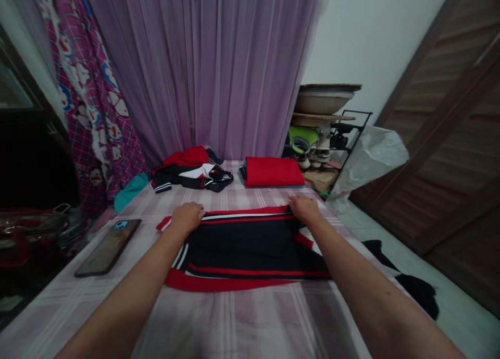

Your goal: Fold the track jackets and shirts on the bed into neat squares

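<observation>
A navy and red jacket [242, 244] with white and red stripes lies spread on the checked bedsheet in front of me, a striped cuff showing at its left end. My left hand [188, 215] is closed on its far edge near the left end. At the far right corner, my right hand [304, 209] pinches the same edge. Part of the garment's right end is hidden behind my right forearm. Beyond it, at the back left, lies a crumpled heap of red, navy and white clothing [191, 172]. A folded red stack of clothes [273, 171] rests at the back right.
A phone [109, 247] lies on the bedsheet [203, 317] at the left. Purple curtains [234, 77] hang behind the bed. To the right stand a shoe rack [324, 145] and a white plastic bag [367, 161]. Dark cloth [417, 294] is on the floor.
</observation>
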`<state>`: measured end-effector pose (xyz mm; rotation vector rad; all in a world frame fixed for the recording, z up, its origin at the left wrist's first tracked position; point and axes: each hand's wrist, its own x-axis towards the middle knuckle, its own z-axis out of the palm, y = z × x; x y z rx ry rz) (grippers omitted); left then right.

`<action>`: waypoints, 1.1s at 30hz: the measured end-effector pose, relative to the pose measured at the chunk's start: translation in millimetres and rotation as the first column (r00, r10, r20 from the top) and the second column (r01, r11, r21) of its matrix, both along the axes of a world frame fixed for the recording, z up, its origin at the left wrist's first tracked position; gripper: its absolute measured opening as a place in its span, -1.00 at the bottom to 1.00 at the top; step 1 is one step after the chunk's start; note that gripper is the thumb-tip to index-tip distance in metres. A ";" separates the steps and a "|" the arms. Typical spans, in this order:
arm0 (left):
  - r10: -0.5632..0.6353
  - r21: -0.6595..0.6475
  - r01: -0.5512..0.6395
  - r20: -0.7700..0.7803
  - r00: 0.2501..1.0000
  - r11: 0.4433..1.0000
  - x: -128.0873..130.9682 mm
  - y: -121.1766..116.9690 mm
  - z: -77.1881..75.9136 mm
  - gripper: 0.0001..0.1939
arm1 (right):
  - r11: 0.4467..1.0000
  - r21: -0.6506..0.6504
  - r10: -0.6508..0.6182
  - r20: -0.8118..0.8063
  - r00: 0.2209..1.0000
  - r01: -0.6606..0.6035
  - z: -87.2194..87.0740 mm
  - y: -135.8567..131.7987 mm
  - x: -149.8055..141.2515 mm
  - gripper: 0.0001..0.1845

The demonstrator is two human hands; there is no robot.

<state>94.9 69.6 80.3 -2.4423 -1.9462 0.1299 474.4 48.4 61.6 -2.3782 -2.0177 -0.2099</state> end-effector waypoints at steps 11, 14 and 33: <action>0.010 -0.128 -0.003 0.054 0.998 0.992 -53.7 25.6 -20.5 -0.52 | 0.991 -0.083 0.108 -0.006 0.994 -0.108 -23.7 24.7 35.4 -0.50; 0.028 -0.047 -0.026 0.053 0.998 0.999 -58.2 23.4 -14.2 -0.58 | 0.999 0.039 0.008 0.027 1.000 -0.009 -26.0 22.9 40.8 -0.46; -0.154 0.113 0.151 0.024 0.988 0.982 -9.5 -13.7 -56.3 -0.45 | 0.882 0.161 0.470 -0.226 0.853 -0.444 -30.1 -10.6 -89.4 -0.43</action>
